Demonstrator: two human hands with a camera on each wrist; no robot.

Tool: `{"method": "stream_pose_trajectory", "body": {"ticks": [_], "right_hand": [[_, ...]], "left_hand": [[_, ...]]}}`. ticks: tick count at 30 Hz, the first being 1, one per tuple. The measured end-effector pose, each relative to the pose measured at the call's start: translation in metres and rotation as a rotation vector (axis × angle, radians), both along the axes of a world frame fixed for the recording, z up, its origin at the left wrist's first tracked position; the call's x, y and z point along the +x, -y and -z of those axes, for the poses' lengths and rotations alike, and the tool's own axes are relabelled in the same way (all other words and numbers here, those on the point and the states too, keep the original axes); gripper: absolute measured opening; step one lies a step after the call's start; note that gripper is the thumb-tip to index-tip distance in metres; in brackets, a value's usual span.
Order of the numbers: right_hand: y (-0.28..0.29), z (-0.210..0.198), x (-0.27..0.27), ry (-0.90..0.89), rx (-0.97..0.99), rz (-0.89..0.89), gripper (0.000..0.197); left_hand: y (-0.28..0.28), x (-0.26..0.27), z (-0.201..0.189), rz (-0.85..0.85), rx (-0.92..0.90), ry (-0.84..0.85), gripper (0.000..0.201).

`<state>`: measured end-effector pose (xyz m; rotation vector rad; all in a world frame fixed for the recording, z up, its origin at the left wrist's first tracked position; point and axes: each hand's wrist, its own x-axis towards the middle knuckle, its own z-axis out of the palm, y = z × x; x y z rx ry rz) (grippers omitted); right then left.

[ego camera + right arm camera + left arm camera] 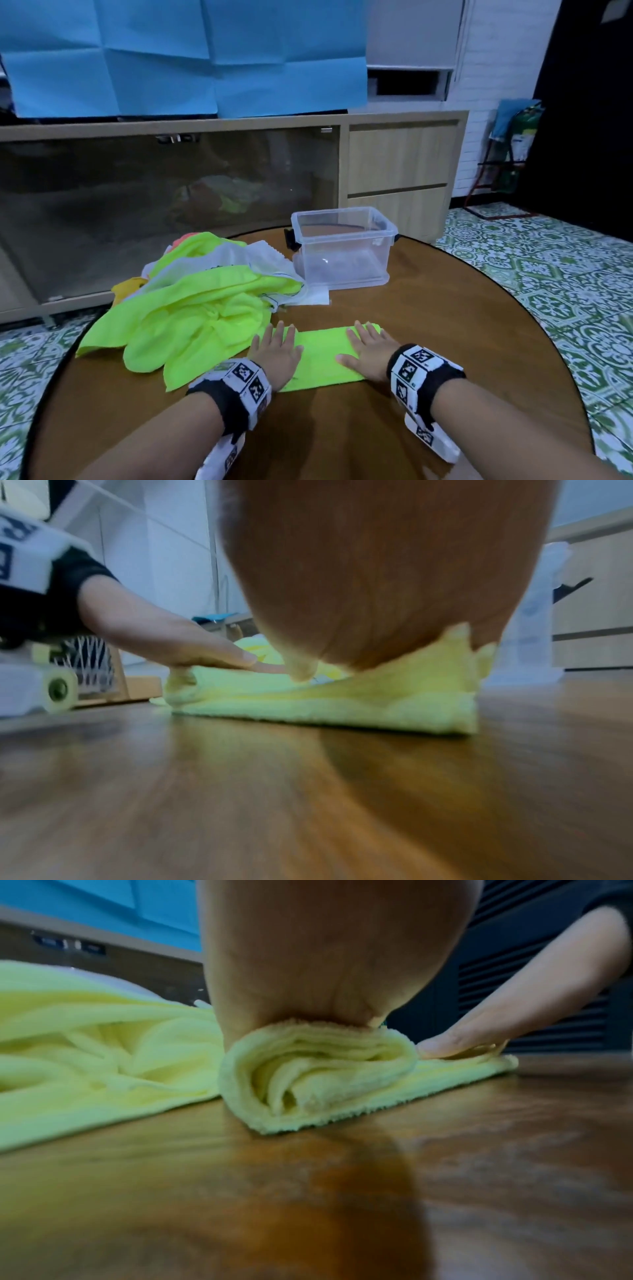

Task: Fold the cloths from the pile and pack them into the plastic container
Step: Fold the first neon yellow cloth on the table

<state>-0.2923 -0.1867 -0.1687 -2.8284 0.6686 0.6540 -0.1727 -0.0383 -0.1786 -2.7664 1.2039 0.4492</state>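
A neon-yellow cloth (322,356), folded into a long strip, lies on the round wooden table (445,325) near its front. My left hand (275,349) presses flat on the strip's left end, fingers straight. On the right end my right hand (368,349) lies flat too. The left wrist view shows the layered fold (315,1080) under my palm, with the right hand (479,1034) beyond it. In the right wrist view the strip (342,704) lies under my palm, and the left hand (178,642) presses its far end. The clear plastic container (342,250) stands empty behind the strip.
A loose pile of cloths (205,301), mostly neon yellow with white, orange and mustard pieces, spreads over the table's left half and touches the container. A wooden cabinet with dark glass doors (171,205) stands behind the table. Green patterned floor tiles (548,274) surround it.
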Motion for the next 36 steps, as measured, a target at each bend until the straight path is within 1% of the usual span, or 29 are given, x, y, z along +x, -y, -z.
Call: {"method": "stream_pose_trajectory", "body": {"ticks": [1,2,3,6,7,10,13,23,26,28,32,34,36], "right_hand": [[-0.004,-0.003,0.002,0.032,-0.002,-0.013,0.109],[-0.007,-0.005,0.006,0.066,-0.006,-0.031,0.12],[-0.01,-0.006,0.011,0.095,-0.014,-0.063,0.118],[-0.021,-0.005,0.022,0.106,-0.037,-0.12,0.074],[-0.023,-0.001,0.024,0.073,-0.028,-0.112,0.069],[-0.025,0.01,0.028,-0.03,-0.025,-0.082,0.068],[-0.023,0.014,0.028,-0.051,-0.028,-0.068,0.07],[0.011,0.011,-0.01,-0.037,-0.03,0.083,0.071],[0.019,0.011,-0.019,-0.044,-0.023,0.14,0.071],[0.02,0.012,-0.021,-0.053,-0.019,0.168,0.071],[0.017,0.009,-0.021,-0.061,-0.084,0.142,0.072],[0.013,0.003,-0.019,-0.004,-0.148,0.061,0.072],[0.005,-0.002,-0.013,0.059,-0.159,-0.033,0.07]], "left_hand": [[-0.003,0.002,0.0,0.012,-0.004,-0.005,0.054],[-0.005,0.002,0.001,0.02,-0.009,0.002,0.054],[-0.006,0.0,0.001,0.02,-0.021,0.015,0.055],[-0.003,-0.004,0.006,0.019,-0.03,0.06,0.058],[-0.002,-0.006,0.006,0.024,-0.01,0.071,0.058],[-0.002,-0.003,0.004,0.038,0.067,0.077,0.058],[-0.007,0.002,0.003,0.013,0.106,0.038,0.06],[-0.007,0.0,0.001,-0.033,0.076,0.003,0.061],[-0.012,0.001,0.0,-0.011,0.032,-0.021,0.06],[-0.018,0.002,0.001,0.019,0.004,-0.009,0.06],[-0.027,0.003,0.002,0.034,-0.019,-0.001,0.06],[-0.026,0.002,0.002,0.024,-0.009,0.007,0.06],[-0.021,0.001,0.004,0.014,0.004,0.015,0.06]]}}
